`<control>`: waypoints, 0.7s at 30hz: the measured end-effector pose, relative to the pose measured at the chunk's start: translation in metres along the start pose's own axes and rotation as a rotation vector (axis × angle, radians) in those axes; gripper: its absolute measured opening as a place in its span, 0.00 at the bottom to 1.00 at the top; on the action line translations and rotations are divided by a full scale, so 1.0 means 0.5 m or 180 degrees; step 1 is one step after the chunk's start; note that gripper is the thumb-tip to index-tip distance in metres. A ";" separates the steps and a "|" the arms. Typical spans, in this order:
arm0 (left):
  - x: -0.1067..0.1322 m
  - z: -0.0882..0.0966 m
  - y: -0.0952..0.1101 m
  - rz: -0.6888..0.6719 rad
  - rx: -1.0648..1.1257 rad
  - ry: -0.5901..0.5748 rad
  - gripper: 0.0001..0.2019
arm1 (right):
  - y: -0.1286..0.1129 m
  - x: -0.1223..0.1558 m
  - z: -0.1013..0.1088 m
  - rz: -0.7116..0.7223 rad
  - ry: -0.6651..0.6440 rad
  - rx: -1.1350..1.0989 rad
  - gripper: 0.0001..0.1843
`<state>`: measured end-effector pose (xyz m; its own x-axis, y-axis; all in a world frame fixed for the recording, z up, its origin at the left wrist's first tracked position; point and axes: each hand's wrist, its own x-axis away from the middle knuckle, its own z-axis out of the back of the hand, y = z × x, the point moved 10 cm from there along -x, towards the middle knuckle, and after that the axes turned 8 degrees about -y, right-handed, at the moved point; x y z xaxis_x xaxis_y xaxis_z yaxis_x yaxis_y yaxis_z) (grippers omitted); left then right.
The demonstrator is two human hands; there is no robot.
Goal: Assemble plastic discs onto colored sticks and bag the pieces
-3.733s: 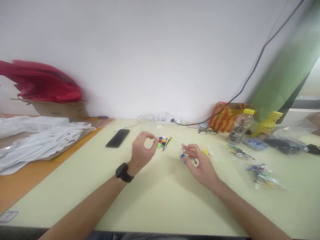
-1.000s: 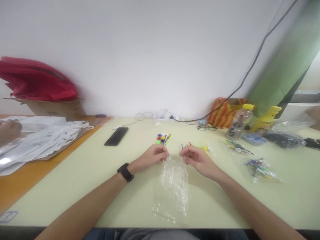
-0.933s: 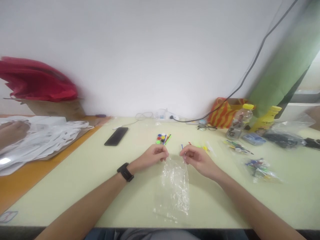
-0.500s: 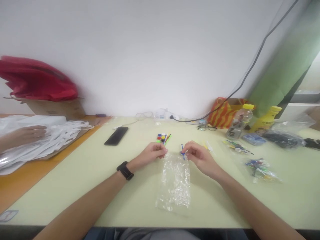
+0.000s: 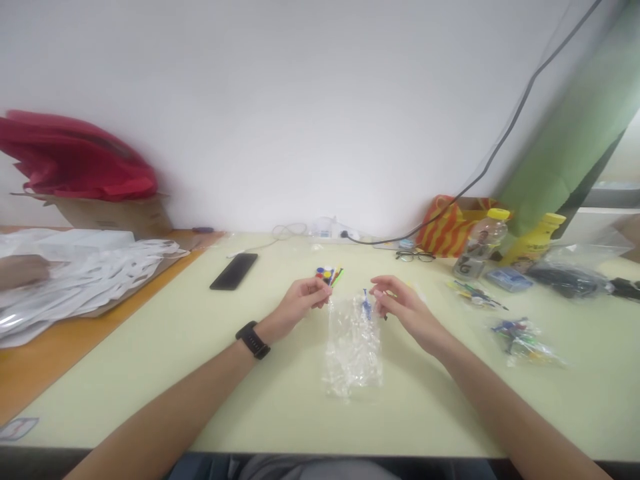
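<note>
My left hand point(image 5: 306, 297) is closed, with thumb and fingertips pinching the top left corner of a clear plastic bag point(image 5: 354, 353). The bag hangs down toward the table's front. A small blue plastic piece point(image 5: 367, 307) shows at the bag's upper right, seemingly inside its mouth. Right beside it is my right hand point(image 5: 404, 310), fingers apart and the thumb close to the bag's edge. A tiny dark bit shows under those fingers, too small to name. Beyond my left hand lie small coloured discs point(image 5: 326, 273) and a green stick-like piece point(image 5: 339, 277).
A phone point(image 5: 234, 271) lies to the left. On the right are filled clear packets point(image 5: 523, 339), a bottle with a yellow cap point(image 5: 481, 243), a blue box point(image 5: 509, 279) and glasses point(image 5: 415, 256). Another person's hand point(image 5: 23, 272) rests over white bags point(image 5: 115, 273) at far left.
My right fingers have parted from the blue piece, which now sits at the bag's mouth. The bag's lower end has risen. The other person's hand has moved left.
</note>
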<state>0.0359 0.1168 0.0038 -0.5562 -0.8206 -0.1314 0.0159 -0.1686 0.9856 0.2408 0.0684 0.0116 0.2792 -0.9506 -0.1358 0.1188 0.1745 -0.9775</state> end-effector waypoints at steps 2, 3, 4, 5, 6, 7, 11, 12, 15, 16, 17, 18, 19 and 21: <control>0.001 0.008 0.006 -0.0044 0.0145 0.0093 0.16 | 0.013 0.004 -0.021 -0.0262 -0.0292 -0.0088 0.25; 0.002 0.014 0.009 -0.0062 0.0230 0.0153 0.15 | 0.017 0.007 -0.033 -0.0363 -0.0461 -0.0136 0.27; 0.002 0.020 0.011 -0.0075 0.0311 0.0220 0.15 | 0.020 0.010 -0.044 -0.0437 -0.0626 -0.0190 0.29; 0.003 0.028 0.012 -0.0084 0.0389 0.0299 0.14 | 0.023 0.014 -0.054 -0.0496 -0.0776 -0.0241 0.32; 0.004 0.036 0.013 -0.0089 0.0460 0.0395 0.14 | 0.025 0.017 -0.063 -0.0545 -0.0901 -0.0286 0.37; 0.005 0.045 0.013 -0.0090 0.0518 0.0503 0.14 | 0.026 0.020 -0.070 -0.0586 -0.1006 -0.0326 0.43; 0.010 0.079 0.010 -0.0060 0.0603 0.0912 0.13 | 0.028 0.028 -0.089 -0.0651 -0.1263 -0.0410 0.57; 0.012 0.085 0.008 -0.0048 0.0585 0.0994 0.13 | 0.026 0.029 -0.091 -0.0632 -0.1285 -0.0433 0.58; 0.016 0.102 -0.001 0.0050 0.0355 0.1215 0.12 | 0.018 0.027 -0.089 -0.0524 -0.1262 -0.0509 0.60; 0.017 0.107 -0.003 0.0083 0.0218 0.1278 0.11 | 0.015 0.026 -0.085 -0.0470 -0.1214 -0.0524 0.60; 0.019 0.111 -0.004 0.0096 0.0080 0.1341 0.11 | 0.013 0.023 -0.079 -0.0420 -0.1142 -0.0517 0.59; 0.021 0.115 -0.003 0.0085 -0.0041 0.1407 0.11 | 0.012 0.021 -0.071 -0.0380 -0.1046 -0.0491 0.57; 0.024 0.119 -0.001 0.0048 -0.0120 0.1482 0.11 | 0.012 0.018 -0.062 -0.0345 -0.0930 -0.0462 0.55; 0.034 0.126 0.018 -0.0155 -0.0340 0.1664 0.11 | 0.012 0.013 -0.044 -0.0291 -0.0699 -0.0428 0.49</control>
<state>-0.0258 0.1355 0.0172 -0.0706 -0.9684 -0.2393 0.1001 -0.2456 0.9642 0.2225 0.0577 0.0011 0.4749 -0.8797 -0.0222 0.0293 0.0410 -0.9987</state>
